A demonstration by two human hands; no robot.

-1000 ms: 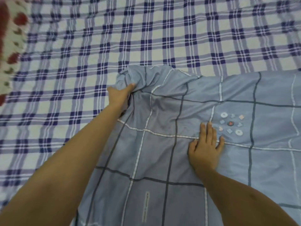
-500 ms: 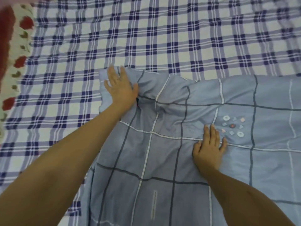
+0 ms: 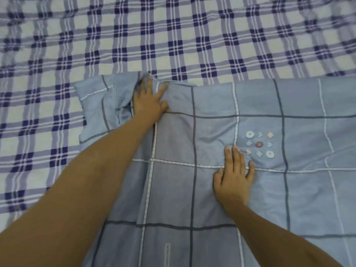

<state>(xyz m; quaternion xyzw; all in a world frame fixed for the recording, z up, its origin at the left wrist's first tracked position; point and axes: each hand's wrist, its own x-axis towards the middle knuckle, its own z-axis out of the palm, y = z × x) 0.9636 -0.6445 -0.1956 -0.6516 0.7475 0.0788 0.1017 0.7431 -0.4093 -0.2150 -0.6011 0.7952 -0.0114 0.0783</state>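
A light blue cloth (image 3: 212, 128) with dark and white grid lines lies spread over the bed, reaching from the middle to the right and bottom edges. A small cluster of embroidered shapes (image 3: 259, 144) sits on it right of centre. My left hand (image 3: 149, 102) lies flat with straight fingers on the cloth near its far edge, beside a rumpled corner (image 3: 100, 105). Flat on the cloth as well, my right hand (image 3: 234, 176) presses down just left of the embroidered shapes.
Under the cloth a white bedsheet (image 3: 173, 35) with a purple and navy plaid fills the far and left parts of the view.
My left hand let go of the bunched corner, flattened out and slid right along the far edge. The corner now lies spread further left. My right hand stayed in place.
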